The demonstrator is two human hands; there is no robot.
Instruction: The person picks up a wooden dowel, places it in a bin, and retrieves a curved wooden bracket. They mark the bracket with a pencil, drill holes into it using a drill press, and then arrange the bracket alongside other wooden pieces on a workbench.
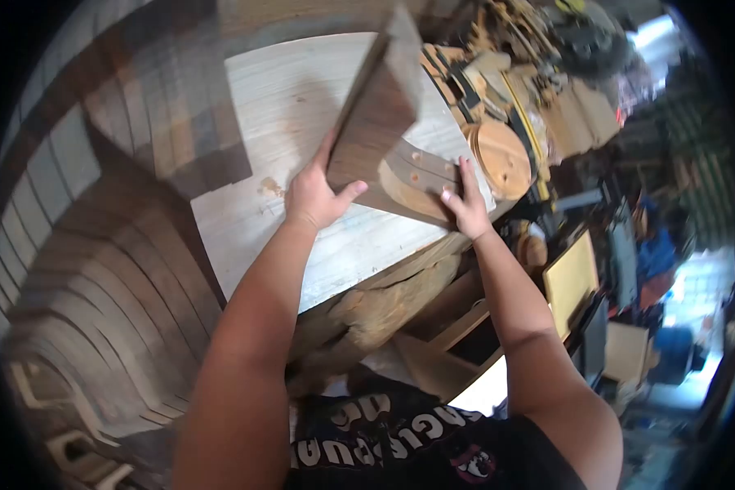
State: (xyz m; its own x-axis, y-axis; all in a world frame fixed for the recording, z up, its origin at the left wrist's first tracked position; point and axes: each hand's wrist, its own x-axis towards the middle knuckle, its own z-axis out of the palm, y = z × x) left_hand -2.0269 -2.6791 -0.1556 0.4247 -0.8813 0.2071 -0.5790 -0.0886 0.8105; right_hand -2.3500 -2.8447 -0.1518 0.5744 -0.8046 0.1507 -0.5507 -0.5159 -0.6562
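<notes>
Between my two hands is a dark brown wooden piece (pixel 371 151), tilted up over a pale wood-topped work surface (pixel 278 106). It has a tall flat part at the left and a lower part with a light curved band at the right. My left hand (pixel 320 196) grips its left edge, thumb on the near face and the other fingers mostly hidden behind. At the lower right end, my right hand (pixel 469 204) holds it between thumb and fingers. The upper end of the piece is blurred.
Dark curved wooden pieces (pixel 131 310) are stacked at the left, with flat dark boards (pixel 167 98) above them. Round wooden discs (pixel 502 159) and wood offcuts (pixel 498 73) lie at the right. A rough log (pixel 392 298) and an open drawer (pixel 445 343) are below the near edge.
</notes>
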